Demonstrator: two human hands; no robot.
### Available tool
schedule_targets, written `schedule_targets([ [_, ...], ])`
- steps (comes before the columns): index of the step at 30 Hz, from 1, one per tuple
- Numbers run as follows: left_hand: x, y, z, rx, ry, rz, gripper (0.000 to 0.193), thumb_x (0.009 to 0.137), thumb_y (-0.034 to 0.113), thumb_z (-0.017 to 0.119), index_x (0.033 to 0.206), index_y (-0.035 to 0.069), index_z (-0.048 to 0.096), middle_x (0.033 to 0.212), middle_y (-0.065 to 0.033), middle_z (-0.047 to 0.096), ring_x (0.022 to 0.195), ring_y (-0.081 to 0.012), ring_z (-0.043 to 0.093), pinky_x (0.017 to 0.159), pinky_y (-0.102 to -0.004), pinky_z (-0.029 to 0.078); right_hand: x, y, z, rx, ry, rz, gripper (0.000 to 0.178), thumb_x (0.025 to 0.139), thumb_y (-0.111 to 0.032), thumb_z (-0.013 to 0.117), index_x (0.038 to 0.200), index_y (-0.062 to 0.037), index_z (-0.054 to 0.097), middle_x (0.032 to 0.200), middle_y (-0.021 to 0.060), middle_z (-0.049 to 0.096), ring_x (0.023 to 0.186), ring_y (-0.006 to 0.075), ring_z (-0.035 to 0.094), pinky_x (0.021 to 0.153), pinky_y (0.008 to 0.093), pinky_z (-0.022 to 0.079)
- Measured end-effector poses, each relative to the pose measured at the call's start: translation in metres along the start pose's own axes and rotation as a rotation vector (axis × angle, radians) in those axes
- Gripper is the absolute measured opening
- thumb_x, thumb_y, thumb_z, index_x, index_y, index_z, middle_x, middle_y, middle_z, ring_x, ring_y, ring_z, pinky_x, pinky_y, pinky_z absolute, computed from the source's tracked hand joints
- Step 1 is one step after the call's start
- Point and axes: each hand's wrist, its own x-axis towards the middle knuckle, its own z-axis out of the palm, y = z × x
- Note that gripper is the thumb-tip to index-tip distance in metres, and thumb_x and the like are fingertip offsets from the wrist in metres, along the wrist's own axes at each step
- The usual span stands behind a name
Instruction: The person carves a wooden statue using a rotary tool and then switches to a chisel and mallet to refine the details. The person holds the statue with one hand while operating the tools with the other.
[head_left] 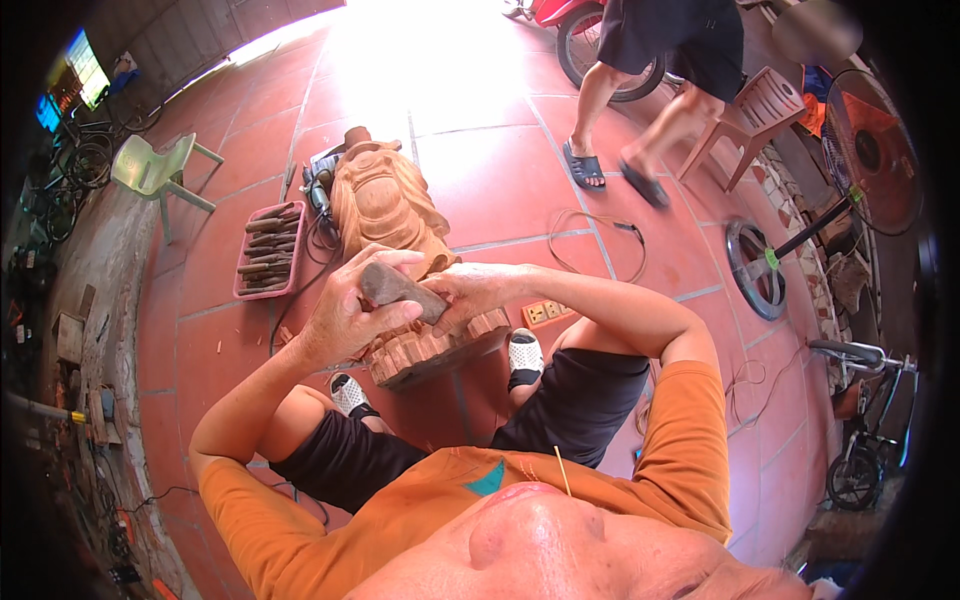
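A carved wooden figure [385,195] lies on the tiled floor in front of me, its rough, notched base [430,350] between my knees. My left hand [345,305] is closed around a short, thick grey-brown wooden stick [388,285], whose blunt end points up toward me. Close by on the right, my right hand [478,292] has its fingers curled down at the stick's far end, over the base. What those fingers grip is hidden.
A pink basket [240,290] of chisel-like tools and a power tool [318,192] lie left of the carving. A power strip [545,313] and cable lie right. Another person [660,110] walks ahead. A green chair [155,168], brown chair [750,120] and standing fan [870,150] stand around.
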Motion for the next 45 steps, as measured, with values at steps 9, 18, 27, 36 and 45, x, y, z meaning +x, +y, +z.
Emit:
schedule_targets([
  [9, 0.0, -0.001, 0.0, -0.018, -0.025, -0.007, 0.055, 0.087, 0.031, 0.08, 0.131, 0.004, 0.062, 0.11, -0.0073, 0.058, 0.102, -0.0163, 0.058, 0.093, -0.0311, 0.047, 0.001, 0.001, 0.0, -0.017, -0.006, 0.0, 0.054, 0.083, -0.047, 0.082, 0.109, -0.0033, 0.064, 0.081, 0.0143, 0.066, 0.076, 0.0278, 0.065, 0.069, 0.0417, 0.047],
  [18, 0.0, 0.0, 0.002, -0.03, -0.035, -0.018, 0.054, 0.087, 0.027, 0.08, 0.132, 0.004, 0.061, 0.11, -0.0067, 0.057, 0.102, -0.0156, 0.058, 0.093, -0.0307, 0.047, -0.001, 0.001, 0.001, -0.014, 0.0, -0.013, 0.053, 0.084, -0.047, 0.082, 0.109, -0.0034, 0.064, 0.082, 0.015, 0.068, 0.076, 0.0282, 0.067, 0.069, 0.0422, 0.048],
  [27, -0.001, 0.0, 0.002, -0.034, -0.033, 0.002, 0.054, 0.087, 0.026, 0.08, 0.133, 0.004, 0.061, 0.11, -0.0067, 0.057, 0.102, -0.0152, 0.058, 0.093, -0.0304, 0.047, 0.002, 0.008, 0.004, 0.037, -0.007, -0.043, 0.055, 0.084, -0.047, 0.081, 0.111, -0.0031, 0.064, 0.083, 0.0156, 0.069, 0.078, 0.0294, 0.068, 0.07, 0.0426, 0.049],
  [36, -0.002, -0.001, 0.003, -0.037, -0.031, -0.004, 0.053, 0.088, 0.025, 0.08, 0.133, 0.004, 0.061, 0.11, -0.0064, 0.057, 0.102, -0.015, 0.058, 0.093, -0.0303, 0.047, -0.001, 0.004, 0.003, 0.02, -0.009, -0.024, 0.055, 0.084, -0.048, 0.081, 0.111, -0.0027, 0.063, 0.082, 0.0152, 0.068, 0.078, 0.0289, 0.067, 0.07, 0.0425, 0.048],
  [45, -0.002, -0.001, 0.003, -0.018, -0.038, 0.005, 0.054, 0.088, 0.026, 0.08, 0.133, 0.005, 0.06, 0.11, -0.0067, 0.057, 0.101, -0.0156, 0.058, 0.092, -0.0308, 0.047, -0.002, -0.002, 0.0, 0.006, -0.021, -0.015, 0.055, 0.083, -0.047, 0.082, 0.111, -0.0037, 0.063, 0.086, 0.0159, 0.07, 0.081, 0.0293, 0.069, 0.072, 0.0427, 0.05],
])
